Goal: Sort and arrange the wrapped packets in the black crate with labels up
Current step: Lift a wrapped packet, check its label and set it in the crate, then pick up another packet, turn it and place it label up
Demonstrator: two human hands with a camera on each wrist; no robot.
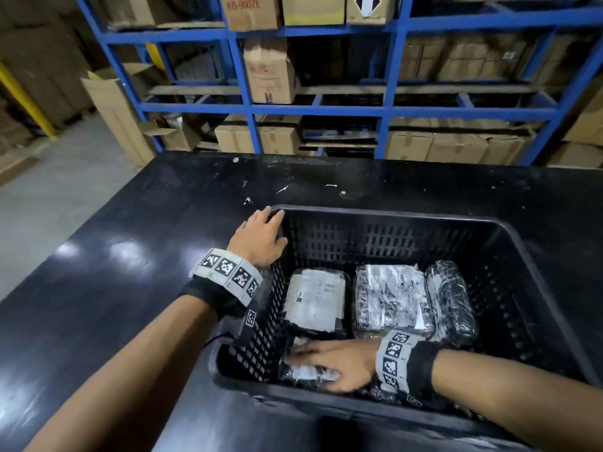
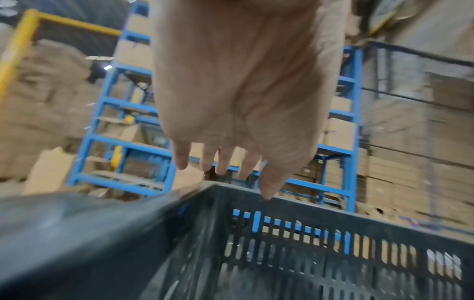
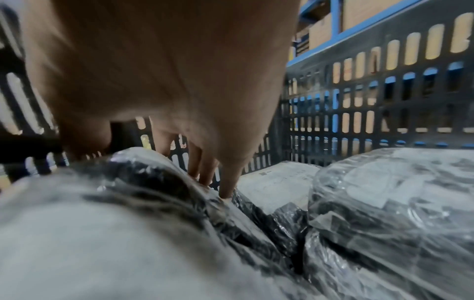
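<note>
A black slotted crate [image 1: 391, 215] stands on a black table. Several plastic-wrapped packets lie in it. One shows a white label [image 1: 313, 301] face up, a second [image 1: 391, 298] lies beside it, and a dark third [image 1: 452, 301] stands on edge at the right. My right hand [image 1: 326, 360] lies flat with spread fingers on a packet [image 1: 306, 371] at the crate's near left. In the right wrist view its fingertips [image 3: 225, 192] press that packet's [image 3: 153, 203] far edge. My left hand [image 1: 261, 236] rests with straight fingers on the crate's far-left corner, its thumb tip [image 2: 266, 194] touching the rim [image 2: 333, 211].
The table [image 1: 114, 288] stretches bare to the left and beyond the crate, with small white scraps [image 1: 331, 185] on it. Blue shelving [image 1: 251, 109] with cardboard boxes stands behind the table. A grey floor [image 1: 49, 190] lies to the left.
</note>
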